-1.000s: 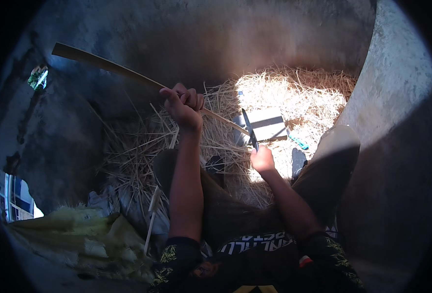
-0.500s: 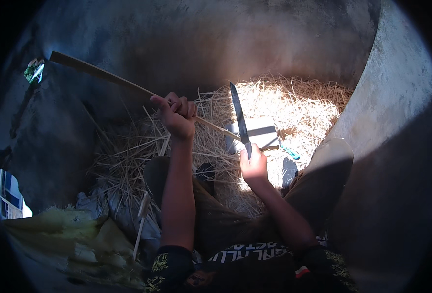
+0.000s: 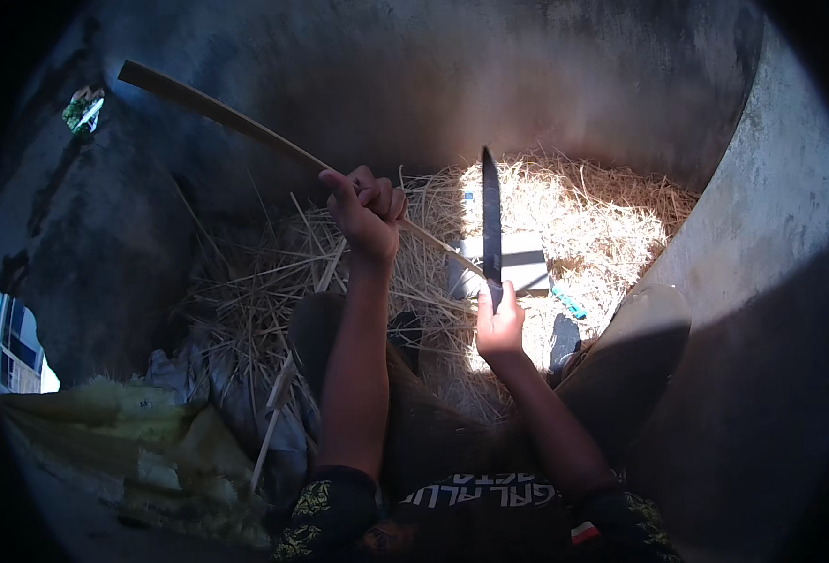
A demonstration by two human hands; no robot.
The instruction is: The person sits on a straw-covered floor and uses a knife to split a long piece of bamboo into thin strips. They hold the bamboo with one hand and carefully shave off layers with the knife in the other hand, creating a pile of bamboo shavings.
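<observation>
Knife (image 3: 491,220) upright in right hand (image 3: 499,324), fist wrapped round handle, blade tip skyward, edge meeting lower end of bamboo strip (image 3: 246,127). Left hand (image 3: 368,208) clenched around same strip, left of knife, far end slanting up and away toward dark wall. Straw (image 3: 602,220) heaped behind knife, sunlit; pale flat block (image 3: 522,267) just beside blade's base. Yellowish cloth (image 3: 143,450) well left and below. Judged mid-work: strip seemingly whole, cut barely begun, most of length untouched.

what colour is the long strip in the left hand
Pale tan, like split bamboo, gripped by the left hand; shown in the head view.
</observation>
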